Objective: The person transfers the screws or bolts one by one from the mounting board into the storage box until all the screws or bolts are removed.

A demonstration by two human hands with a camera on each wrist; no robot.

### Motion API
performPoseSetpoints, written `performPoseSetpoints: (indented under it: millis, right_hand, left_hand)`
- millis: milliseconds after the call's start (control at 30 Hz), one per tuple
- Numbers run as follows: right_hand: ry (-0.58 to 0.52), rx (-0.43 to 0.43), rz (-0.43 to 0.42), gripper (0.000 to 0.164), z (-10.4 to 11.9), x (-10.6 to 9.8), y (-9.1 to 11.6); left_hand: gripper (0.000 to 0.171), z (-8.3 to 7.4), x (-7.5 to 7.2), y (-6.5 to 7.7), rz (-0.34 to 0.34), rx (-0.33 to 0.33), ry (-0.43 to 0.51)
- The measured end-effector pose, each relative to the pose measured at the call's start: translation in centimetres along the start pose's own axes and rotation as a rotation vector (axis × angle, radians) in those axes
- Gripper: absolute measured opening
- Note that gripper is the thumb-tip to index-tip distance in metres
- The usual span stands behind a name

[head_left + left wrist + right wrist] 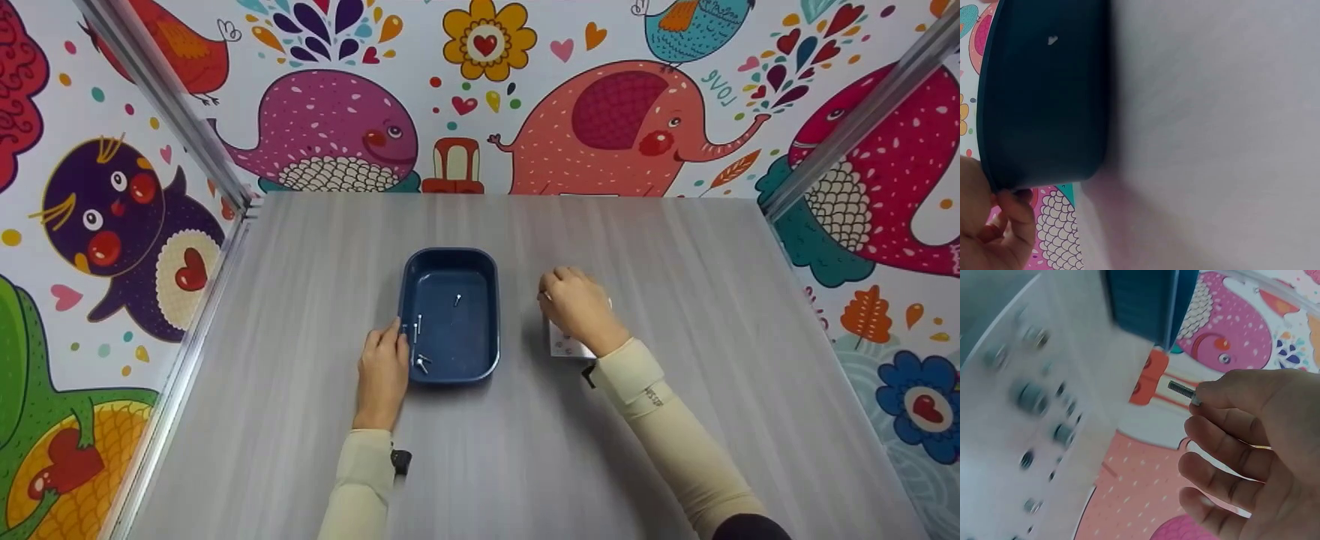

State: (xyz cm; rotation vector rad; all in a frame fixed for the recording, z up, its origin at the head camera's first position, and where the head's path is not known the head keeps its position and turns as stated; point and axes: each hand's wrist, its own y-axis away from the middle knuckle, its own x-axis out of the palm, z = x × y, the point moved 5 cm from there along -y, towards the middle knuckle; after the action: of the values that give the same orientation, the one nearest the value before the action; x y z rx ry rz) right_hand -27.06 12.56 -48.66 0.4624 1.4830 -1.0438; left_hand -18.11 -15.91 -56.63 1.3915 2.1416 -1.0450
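Observation:
A dark blue tray [465, 337] lies on the table, with several small silver screws [423, 364] along its left side and one near its middle. My left hand [384, 375] holds the tray's left rim, pinching it between thumb and fingers in the left wrist view. To the tray's right, my right hand [581, 307] is over a pale plate [561, 345], partly covering it. The right wrist view shows a threaded screw [1180, 388] pinched between thumb and forefinger, its shaft pointing away from the hand. Several holes and metal fittings [1032, 398] dot the plate's face there, slightly blurred.
The grey wood-grain table [315, 285] is enclosed by printed panels with cartoon animals. Metal frame posts [172, 112] stand at the back corners. A gap of bare table separates the tray from the plate.

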Motion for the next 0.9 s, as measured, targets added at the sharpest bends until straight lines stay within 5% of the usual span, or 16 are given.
performPoseSetpoints:
  millis: [400,900]
  right_hand:
    - [-0.046,-0.122,-0.043,0.005,4.7,0.9,-1.6]
    - [-0.09,-0.154,-0.018,0.005,6.0,1.4,-1.7]
  left_hand:
    - [0.03,0.0,-0.1,0.0,-0.022,0.016,0.015]
    - [0.029,0.0,-0.1,-0.1,-0.035,0.037,0.002]
